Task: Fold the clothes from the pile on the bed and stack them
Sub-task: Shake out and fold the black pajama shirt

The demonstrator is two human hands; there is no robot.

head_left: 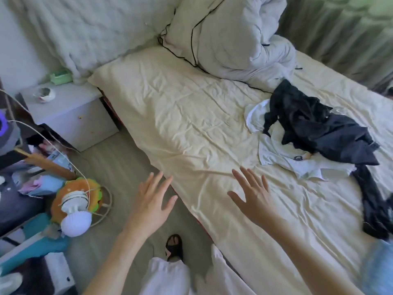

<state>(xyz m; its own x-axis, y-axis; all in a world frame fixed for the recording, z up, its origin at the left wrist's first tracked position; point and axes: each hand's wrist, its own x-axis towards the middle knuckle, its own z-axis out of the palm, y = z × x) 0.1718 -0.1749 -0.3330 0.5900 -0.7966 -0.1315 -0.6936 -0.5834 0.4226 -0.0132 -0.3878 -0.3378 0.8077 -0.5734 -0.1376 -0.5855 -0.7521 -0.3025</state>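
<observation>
A pile of clothes lies on the right side of the bed (180,116): a black garment (314,126) crumpled on top of a white shirt (282,156). Another dark piece (374,205) trails toward the bed's right edge. My left hand (153,201) is held out with straight, spread fingers over the bed's near edge and the floor, holding nothing. My right hand (253,194) hovers flat over the cream sheet, fingers spread, well to the left of the pile and apart from it.
A bunched grey duvet (234,39) sits at the head of the bed. A white nightstand (68,111) with a small bowl (44,95) stands to the left. Clutter with a burger-shaped toy (78,201) and a cord fills the floor at left. My sandalled foot (174,245) is by the bed.
</observation>
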